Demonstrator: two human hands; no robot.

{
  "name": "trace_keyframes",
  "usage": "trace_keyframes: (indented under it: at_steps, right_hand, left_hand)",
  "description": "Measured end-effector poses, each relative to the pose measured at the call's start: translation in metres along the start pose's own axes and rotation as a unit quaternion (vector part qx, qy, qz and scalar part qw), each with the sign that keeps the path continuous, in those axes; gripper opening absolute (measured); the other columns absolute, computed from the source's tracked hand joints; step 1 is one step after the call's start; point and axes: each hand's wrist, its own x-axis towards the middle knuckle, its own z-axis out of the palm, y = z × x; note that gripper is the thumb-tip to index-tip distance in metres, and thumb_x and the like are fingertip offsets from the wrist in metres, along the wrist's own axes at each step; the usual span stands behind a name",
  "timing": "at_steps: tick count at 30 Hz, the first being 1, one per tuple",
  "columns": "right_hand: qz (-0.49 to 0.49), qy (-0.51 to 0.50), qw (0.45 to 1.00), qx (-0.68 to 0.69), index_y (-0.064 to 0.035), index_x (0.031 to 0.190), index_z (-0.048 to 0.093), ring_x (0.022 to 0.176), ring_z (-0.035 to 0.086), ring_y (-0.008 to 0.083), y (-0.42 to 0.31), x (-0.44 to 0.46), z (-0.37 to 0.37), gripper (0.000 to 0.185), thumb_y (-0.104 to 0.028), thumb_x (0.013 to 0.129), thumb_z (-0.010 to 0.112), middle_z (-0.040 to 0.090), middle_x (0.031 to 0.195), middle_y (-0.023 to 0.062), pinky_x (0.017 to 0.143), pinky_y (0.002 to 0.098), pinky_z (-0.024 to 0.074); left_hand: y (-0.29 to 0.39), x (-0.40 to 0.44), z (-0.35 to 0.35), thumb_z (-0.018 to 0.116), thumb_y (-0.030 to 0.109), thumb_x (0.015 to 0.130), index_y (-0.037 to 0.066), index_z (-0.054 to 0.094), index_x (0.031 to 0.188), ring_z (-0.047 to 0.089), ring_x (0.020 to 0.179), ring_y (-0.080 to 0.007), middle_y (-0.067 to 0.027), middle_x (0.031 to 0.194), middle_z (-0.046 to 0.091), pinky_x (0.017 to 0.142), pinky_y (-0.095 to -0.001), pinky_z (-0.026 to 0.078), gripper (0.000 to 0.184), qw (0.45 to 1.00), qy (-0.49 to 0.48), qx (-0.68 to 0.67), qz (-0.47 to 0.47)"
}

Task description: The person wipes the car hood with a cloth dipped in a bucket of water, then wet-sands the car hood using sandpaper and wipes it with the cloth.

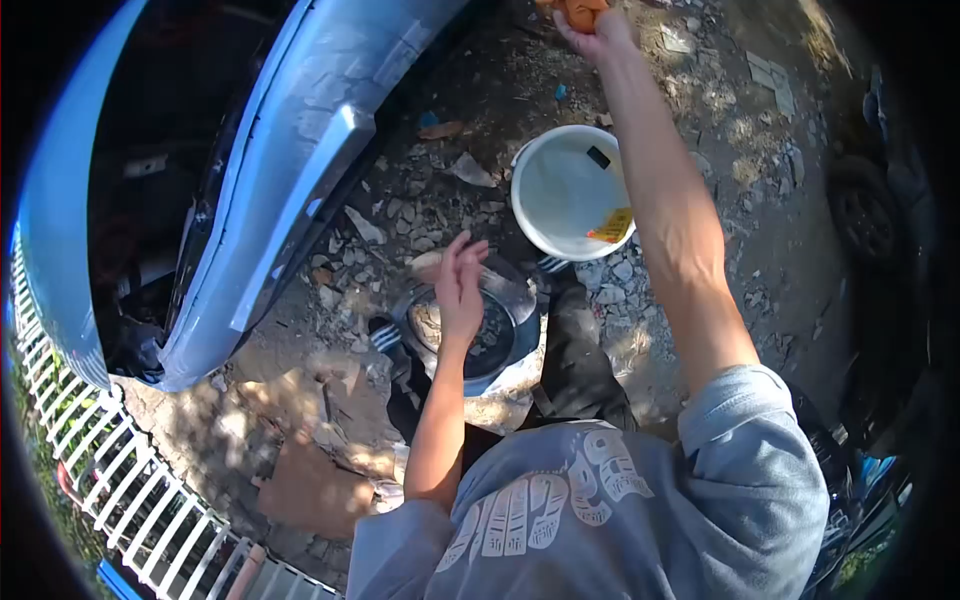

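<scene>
My right hand (598,32) is stretched far forward at the top edge, its fingers closed on an orange cloth (582,12) that the frame partly cuts off. Below that arm stands a white bucket (520,205) of cloudy water, with a black piece (598,157) and a yellow and red packet (611,226) in it. My left hand (461,290) hangs empty with its fingers apart, over a dark round basin-like object (490,340) between my feet.
A blue car body (290,170) with an open panel rises at the left. Stone rubble (410,215) covers the ground. A white fence (130,500) runs along the lower left. A dark vehicle wheel (862,208) is at the right. Flat cardboard (312,488) lies lower left.
</scene>
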Motion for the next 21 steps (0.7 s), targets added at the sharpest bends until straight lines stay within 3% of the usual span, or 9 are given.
trace_keyframes:
  at_steps: [3, 6, 9, 11, 13, 14, 17, 19, 21]
  right_hand:
    - [-0.051, 0.09, 0.979, -0.178, 0.0022, 0.126, 0.047, 0.104, 0.062, 0.0301, 0.048, -0.067, -0.111, 0.035, -0.015, 0.104, 0.026, 0.056, 0.121, 0.0187, 0.078, 0.0408, 0.0604]
    - [0.011, 0.149, 0.961, -0.235, 0.0012, 0.122, 0.051, 0.089, 0.063, 0.0227, 0.116, -0.111, -0.199, 0.031, -0.016, 0.102, 0.034, 0.059, 0.113, 0.0152, 0.07, 0.0352, 0.0568]
    - [0.141, 0.004, 0.911, -0.388, 0.001, 0.131, 0.052, 0.123, 0.051, 0.0269, 0.142, -0.122, -0.267, 0.044, -0.03, 0.103, 0.039, 0.052, 0.136, 0.0175, 0.097, 0.0437, 0.0461]
    - [0.006, -0.04, 0.582, -0.812, -0.0007, 0.135, 0.049, 0.13, 0.045, 0.0347, 0.148, -0.115, -0.334, 0.054, -0.041, 0.099, 0.044, 0.046, 0.142, 0.0222, 0.11, 0.0505, 0.0325]
    - [-0.109, -0.13, 0.316, -0.933, -0.0014, 0.133, 0.052, 0.13, 0.045, 0.0387, 0.136, -0.13, -0.399, 0.061, -0.049, 0.096, 0.045, 0.044, 0.143, 0.0247, 0.115, 0.0523, 0.0213]
    - [-0.085, -0.186, 0.24, -0.949, -0.0016, 0.132, 0.053, 0.131, 0.045, 0.0371, 0.119, -0.137, -0.421, 0.056, -0.044, 0.095, 0.046, 0.046, 0.141, 0.0236, 0.117, 0.0502, 0.0191]
    - [-0.098, -0.311, 0.054, -0.944, -0.0061, 0.12, 0.059, 0.129, 0.046, 0.0323, 0.087, -0.135, -0.473, 0.036, -0.021, 0.088, 0.055, 0.058, 0.126, 0.0177, 0.114, 0.0463, 0.0262]
    - [0.004, -0.382, 0.06, -0.922, -0.0052, 0.114, 0.06, 0.114, 0.058, 0.0302, 0.068, -0.137, -0.445, 0.033, -0.013, 0.082, 0.058, 0.062, 0.119, 0.0153, 0.104, 0.0437, 0.0386]
    - [0.104, -0.399, 0.177, -0.894, -0.0032, 0.105, 0.06, 0.095, 0.066, 0.0296, 0.056, -0.13, -0.408, 0.025, -0.01, 0.081, 0.058, 0.066, 0.105, 0.0116, 0.089, 0.0429, 0.0473]
  left_hand:
    - [-0.04, 0.087, 0.094, 0.044, 0.043, 0.102, 0.015, 0.02, 0.153, 0.054, 0.121, -0.0282, -0.0217, 0.146, 0.039, 0.096, -0.0405, 0.047, 0.063, 0.977, -0.037, -0.169, -0.122]
    - [-0.087, 0.147, 0.145, 0.048, 0.06, 0.094, 0.021, 0.019, 0.153, 0.048, 0.127, -0.0289, -0.0189, 0.148, 0.035, 0.095, -0.0493, 0.046, 0.077, 0.951, -0.067, -0.209, -0.216]
    - [-0.19, 0.176, 0.148, 0.06, 0.031, 0.095, 0.017, 0.029, 0.145, 0.056, 0.117, -0.0309, -0.0092, 0.138, 0.047, 0.084, -0.0524, 0.053, 0.06, 0.933, -0.165, -0.152, -0.282]
    - [-0.242, 0.17, 0.151, 0.061, 0.016, 0.091, 0.013, 0.037, 0.137, 0.062, 0.106, -0.0363, -0.0131, 0.131, 0.054, 0.086, -0.0513, 0.053, 0.052, 0.942, -0.14, -0.136, -0.274]
    - [-0.29, 0.181, 0.157, 0.065, 0.01, 0.084, 0.012, 0.037, 0.138, 0.058, 0.11, -0.0453, -0.023, 0.13, 0.053, 0.094, -0.0485, 0.05, 0.062, 0.941, -0.174, 0.256, -0.133]
    - [-0.324, 0.181, 0.163, 0.066, 0.006, 0.078, 0.011, 0.043, 0.134, 0.053, 0.114, -0.049, -0.0281, 0.127, 0.053, 0.1, -0.0474, 0.045, 0.061, 0.944, -0.125, 0.303, 0.029]
    - [-0.348, 0.176, 0.192, 0.062, 0.005, 0.079, 0.008, 0.046, 0.134, 0.046, 0.123, -0.0441, -0.026, 0.135, 0.045, 0.099, -0.0459, 0.046, 0.057, 0.857, -0.122, 0.5, 0.019]
    - [-0.363, 0.177, 0.199, 0.067, 0.009, 0.078, 0.012, 0.048, 0.135, 0.041, 0.131, -0.0376, -0.0259, 0.147, 0.033, 0.104, -0.049, 0.041, 0.061, 0.857, -0.15, 0.492, -0.022]
    - [-0.401, 0.198, 0.204, 0.065, 0.023, 0.084, 0.015, 0.043, 0.143, 0.036, 0.136, -0.0372, -0.0225, 0.153, 0.026, 0.107, -0.0484, 0.039, 0.063, 0.813, -0.299, 0.475, -0.154]
